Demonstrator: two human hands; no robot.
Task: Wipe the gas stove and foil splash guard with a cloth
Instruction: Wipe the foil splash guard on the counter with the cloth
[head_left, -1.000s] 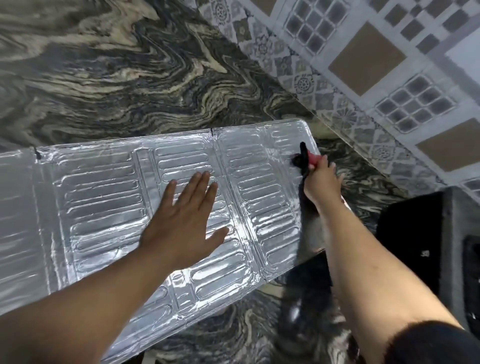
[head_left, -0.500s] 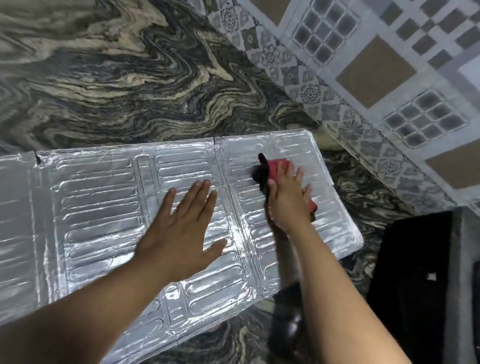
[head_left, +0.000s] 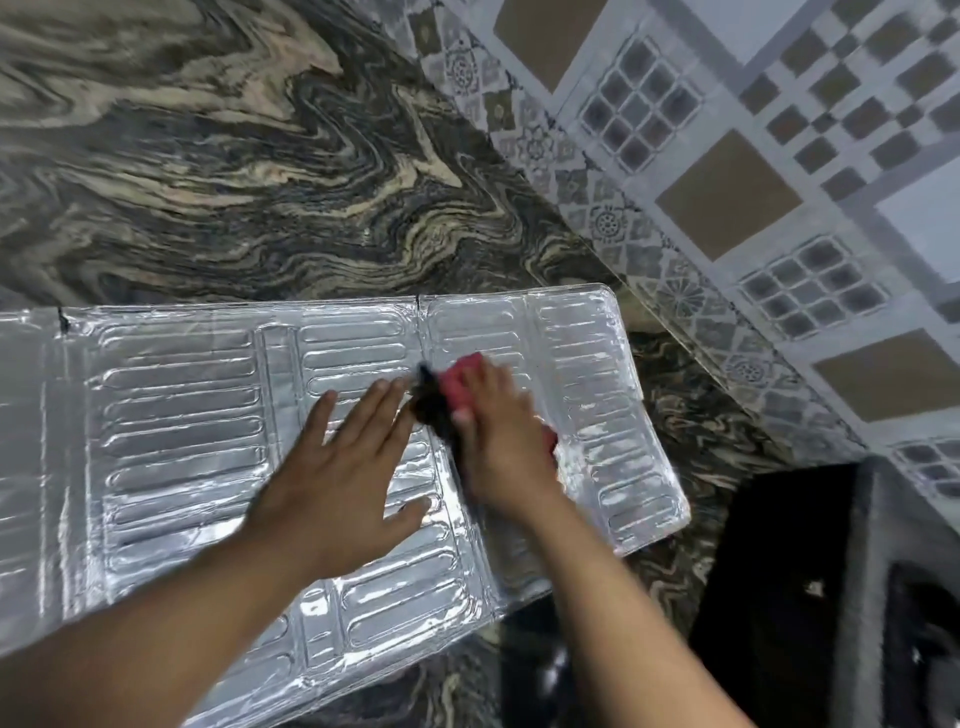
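The silver foil splash guard (head_left: 171, 415) lies flat on the marbled countertop, unfolded into several ribbed panels. My left hand (head_left: 343, 467) presses flat on its middle panel, fingers spread. My right hand (head_left: 498, 441) presses a red and black cloth (head_left: 447, 387) onto the guard just right of my left fingertips, near the fold between two panels. Most of the cloth is hidden under my right hand. The gas stove (head_left: 810, 597) shows as a dark block at the lower right, partly cut off by the frame.
The dark swirled stone countertop (head_left: 260, 156) extends behind the guard. A patterned tiled wall (head_left: 753, 182) runs diagonally along the right. The guard's right end (head_left: 649, 467) lies close to the stove.
My right hand has slid the cloth leftward across the guard, from its right edge to beside my left fingertips. My left hand has stayed flat in place.
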